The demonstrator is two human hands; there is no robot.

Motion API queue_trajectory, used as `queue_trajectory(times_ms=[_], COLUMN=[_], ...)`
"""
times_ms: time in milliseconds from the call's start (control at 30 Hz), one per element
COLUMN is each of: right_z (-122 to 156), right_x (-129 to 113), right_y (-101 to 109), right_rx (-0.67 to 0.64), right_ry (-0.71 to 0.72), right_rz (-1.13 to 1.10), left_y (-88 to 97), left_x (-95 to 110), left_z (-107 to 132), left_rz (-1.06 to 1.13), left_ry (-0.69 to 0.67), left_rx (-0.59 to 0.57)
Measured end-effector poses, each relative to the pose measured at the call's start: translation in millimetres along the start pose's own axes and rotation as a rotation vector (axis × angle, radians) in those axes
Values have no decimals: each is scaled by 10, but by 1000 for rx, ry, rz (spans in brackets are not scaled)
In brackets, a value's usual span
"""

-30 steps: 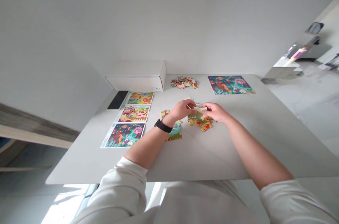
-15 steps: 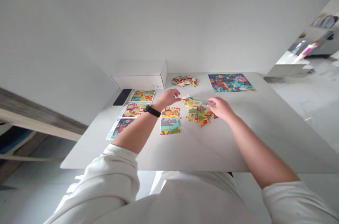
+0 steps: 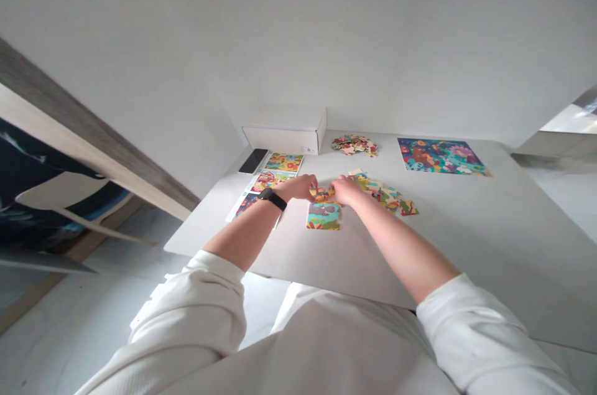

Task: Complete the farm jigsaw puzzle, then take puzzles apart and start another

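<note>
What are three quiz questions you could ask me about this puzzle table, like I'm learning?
1. Which wrist wears the black watch?
2. True or false: the assembled puzzle lies under the right hand.
3. How many picture sheets lie in the row beside the black phone?

Key:
1. The left wrist.
2. False: it lies apart from the hand, near the far edge of the table.
3. Three.
</note>
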State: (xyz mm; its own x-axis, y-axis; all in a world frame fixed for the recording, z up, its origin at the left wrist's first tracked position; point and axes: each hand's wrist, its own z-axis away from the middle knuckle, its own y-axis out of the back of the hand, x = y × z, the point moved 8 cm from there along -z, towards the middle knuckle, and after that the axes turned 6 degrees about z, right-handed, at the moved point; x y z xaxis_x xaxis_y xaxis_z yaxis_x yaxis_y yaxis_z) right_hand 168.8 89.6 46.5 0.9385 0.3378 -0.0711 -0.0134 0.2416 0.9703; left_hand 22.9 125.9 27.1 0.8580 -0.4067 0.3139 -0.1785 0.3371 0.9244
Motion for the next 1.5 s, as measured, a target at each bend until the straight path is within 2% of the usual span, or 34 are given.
queue_trajectory(times_ms=[167,333,533,733,933,1167,1233,1367,1500], right_z=[-3,11,108,218,343,512,520,509,502], right_x=[-25,-95,-198,-149,5,181,203,300,396], right_y=[-79,-123,-57,-76,11,206,196,119,24], right_rx=[-5,-97,-172,-182,-124,-13,-13,-42,-92], right_ry=[12,21,25,32,32,6,20,26,33], right_rz=[-27,-10,22,-55,-166,-186,-184,-206,-330], left_y=[-51,-108,-104,-164,-44,204,167,8,-39], left_x=[52,123,253,345,419,503,528,547,442], left_z=[173,255,320,419,486,561,537,485,447], left_rz=[113,59,54,93,153,310,415,766,908], left_ry=[-108,-95,-73,-20,-68,-51,-65,-82,-32], left_rx=[-14,-16,-57,-106,-102,85,50,-135,-115])
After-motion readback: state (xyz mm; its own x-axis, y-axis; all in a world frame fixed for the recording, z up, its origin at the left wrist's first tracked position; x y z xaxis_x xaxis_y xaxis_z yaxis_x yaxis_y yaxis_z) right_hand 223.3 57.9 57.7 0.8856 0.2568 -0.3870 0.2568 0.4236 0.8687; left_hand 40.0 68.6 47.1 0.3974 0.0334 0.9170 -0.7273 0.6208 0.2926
